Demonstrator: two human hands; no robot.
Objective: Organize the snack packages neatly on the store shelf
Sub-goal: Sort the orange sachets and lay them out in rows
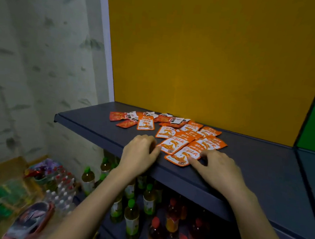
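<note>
A shop: a dark metal display shelf (pixel 88 125) with a yellow back panel (pixel 214 57) behind it carries many identical snack packets (pixel 181 140). Below the shelf stand rows of bottled drinks (pixel 132 217), and to its lower left sit wrapped packs of water bottles (pixel 62 189).

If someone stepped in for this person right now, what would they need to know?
Left hand: fingers curled at the edge of the orange packets, grip unclear.
Right hand: forefinger on the front packet.
The orange packets overlap in a loose heap on the shelf; red packets lie scattered behind, to the left.
Done: nothing lined up yet.
Left: sort both kinds into neat rows.
</note>
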